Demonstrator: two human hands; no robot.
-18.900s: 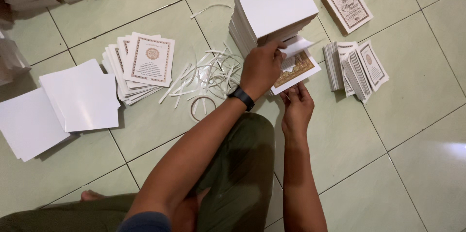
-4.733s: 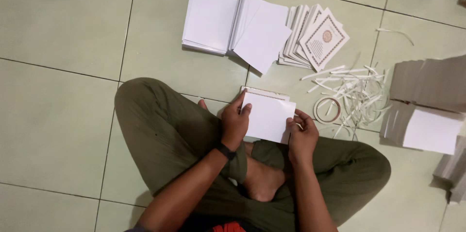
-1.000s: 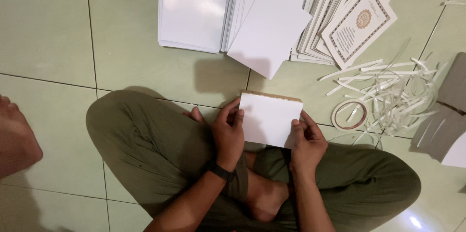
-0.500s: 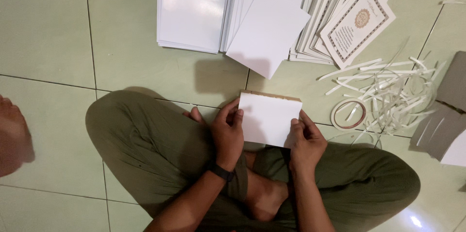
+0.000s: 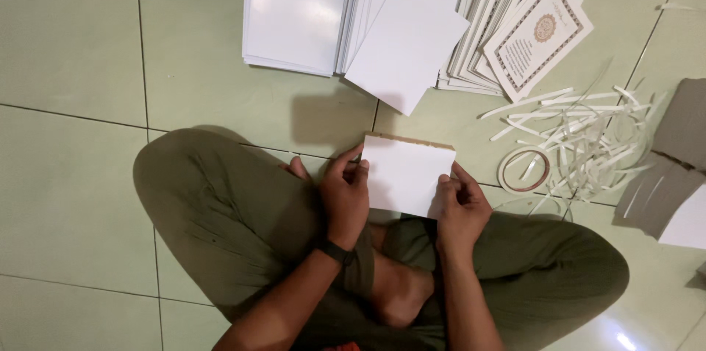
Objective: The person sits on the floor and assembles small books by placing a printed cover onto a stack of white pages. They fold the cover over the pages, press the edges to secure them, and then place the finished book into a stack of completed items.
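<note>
white card (image 5: 406, 174) | brown top edge | left hand (image 5: 344, 197), right hand (image 5: 460, 208) grip sides

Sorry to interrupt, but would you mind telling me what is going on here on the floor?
A person sits cross-legged on the tiled floor, holding a white card with a brown board edge over their lap, left hand on one side, right hand on the other. Ahead lie stacks of blank white sheets, a fanned pile of printed ornate-bordered cards, a roll of tape and a scatter of white paper strips.
</note>
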